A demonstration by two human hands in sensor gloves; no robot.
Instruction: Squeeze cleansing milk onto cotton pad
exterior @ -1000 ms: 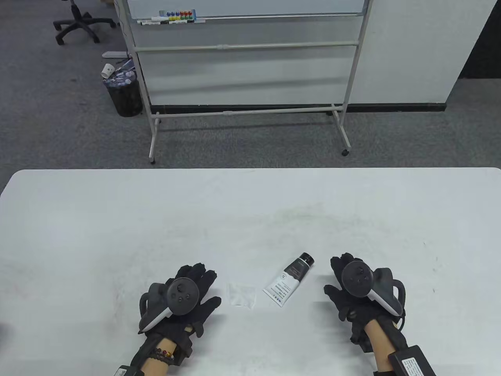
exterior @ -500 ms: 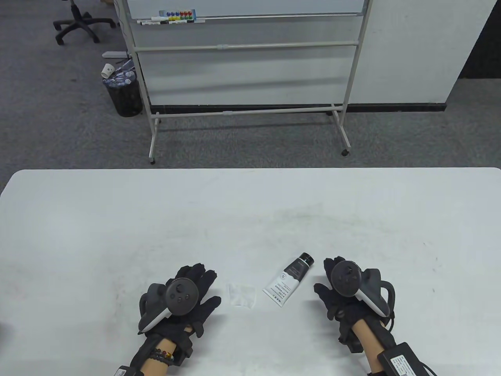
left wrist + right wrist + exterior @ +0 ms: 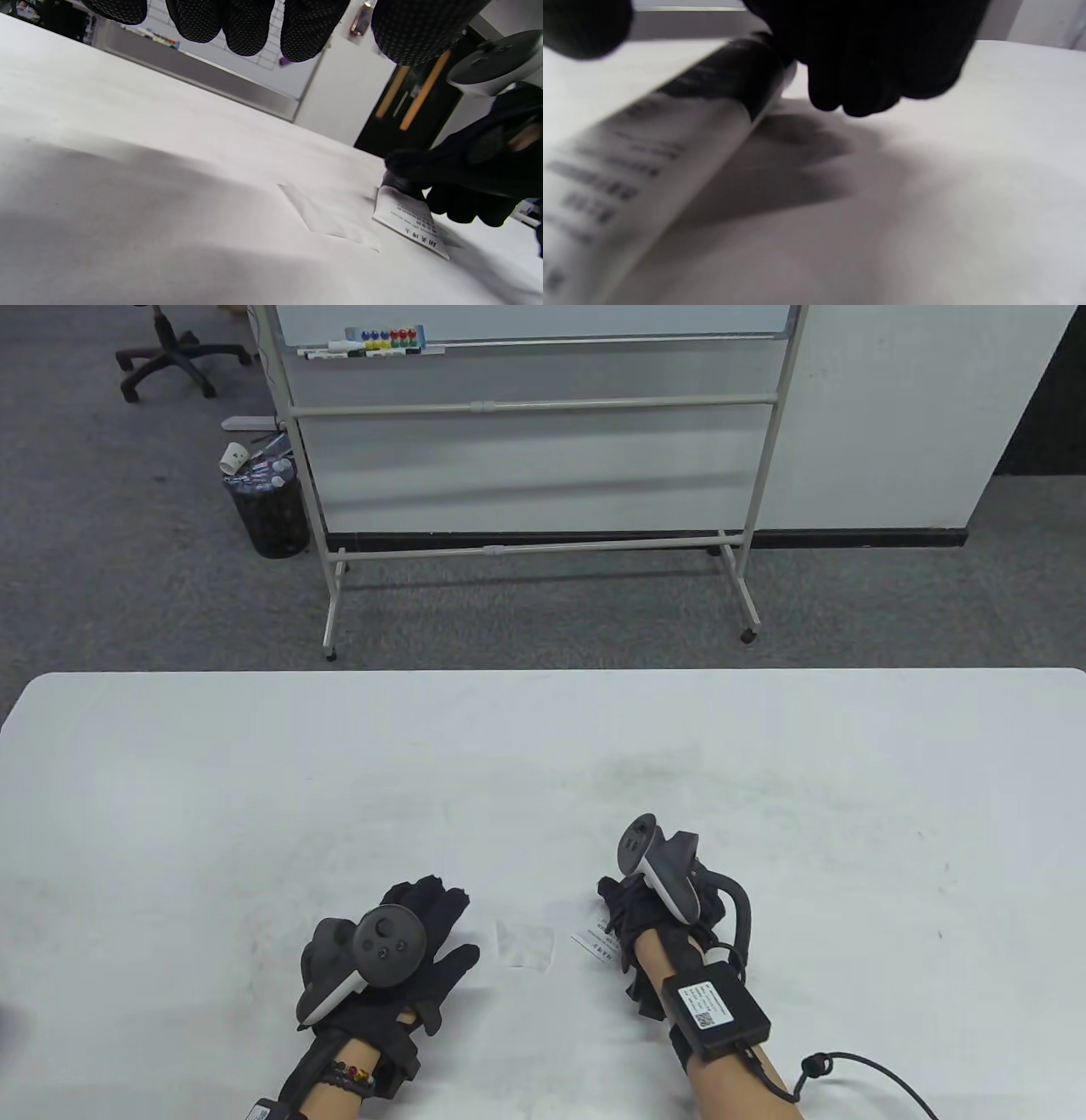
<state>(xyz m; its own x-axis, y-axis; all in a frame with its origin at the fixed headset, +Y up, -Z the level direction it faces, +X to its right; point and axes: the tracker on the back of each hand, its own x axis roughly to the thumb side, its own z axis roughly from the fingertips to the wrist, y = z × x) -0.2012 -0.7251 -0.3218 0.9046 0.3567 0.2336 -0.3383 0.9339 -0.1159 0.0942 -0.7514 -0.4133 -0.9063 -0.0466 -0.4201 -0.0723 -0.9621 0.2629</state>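
The cleansing milk tube [image 3: 593, 944], white with a dark upper part, lies on the white table [image 3: 254, 780]. My right hand [image 3: 624, 903] covers its dark end and grips it. Only the white flat end shows in the table view. In the left wrist view the tube [image 3: 409, 216] still touches the table under my right hand [image 3: 466, 178]. In the right wrist view the fingers [image 3: 857, 63] curl over the tube [image 3: 649, 144]. The thin white cotton pad [image 3: 526, 943] lies flat between my hands, and it also shows in the left wrist view [image 3: 331, 212]. My left hand [image 3: 428, 920] rests open and empty just left of the pad.
A rolling whiteboard [image 3: 526, 432] stands on the carpet beyond the table's far edge, with a black waste bin [image 3: 267, 513] and an office chair [image 3: 165, 356] to its left. A cable [image 3: 865, 1073] trails from my right wrist.
My right hand moved left from beside the tube, turned on its side and closed over the tube's dark end. My left hand and the pad stayed put.
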